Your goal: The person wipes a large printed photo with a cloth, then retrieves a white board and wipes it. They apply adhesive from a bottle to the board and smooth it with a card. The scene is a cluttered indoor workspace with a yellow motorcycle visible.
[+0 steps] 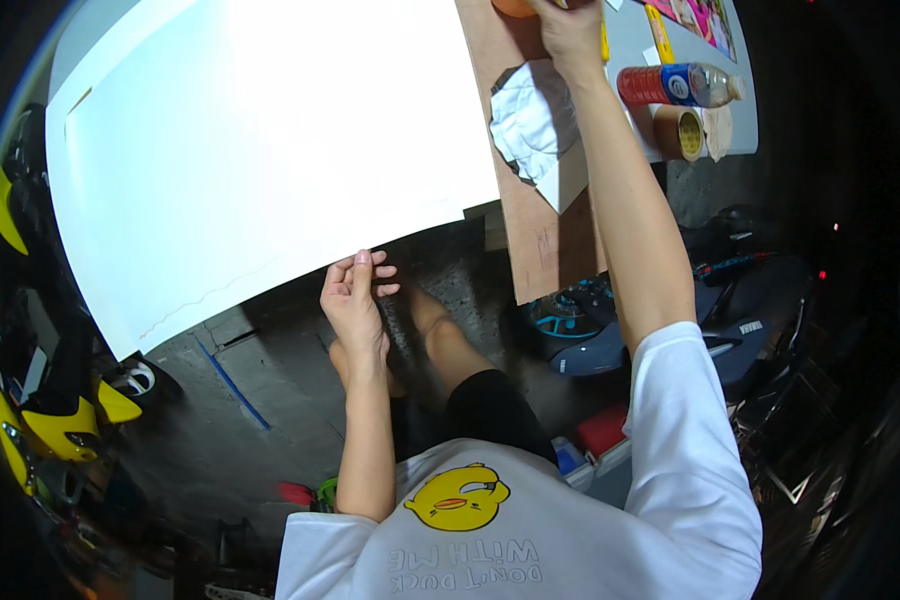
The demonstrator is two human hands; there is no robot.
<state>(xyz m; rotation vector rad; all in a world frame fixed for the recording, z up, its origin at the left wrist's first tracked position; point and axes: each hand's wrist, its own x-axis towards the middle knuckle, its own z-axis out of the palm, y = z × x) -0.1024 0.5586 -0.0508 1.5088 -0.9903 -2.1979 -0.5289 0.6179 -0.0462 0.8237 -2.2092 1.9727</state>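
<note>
A large white sheet covers most of the table and hangs over its near edge. My left hand is at that edge, thumb and forefinger pinched on the sheet's border, the other fingers loosely curled. My right arm stretches to the far right, where my right hand is beside an orange rounded thing. The picture's top edge cuts off its fingers, so their grip is hidden. Below that hand, a crumpled white piece with a dark border lies on a brown wooden board, partly behind my forearm.
Right of my forearm stand a bottle of red liquid lying on its side, a roll of tape and a yellow cutter-like tool. Dark motorbike parts are at the right, a yellow-and-black motorbike at the left.
</note>
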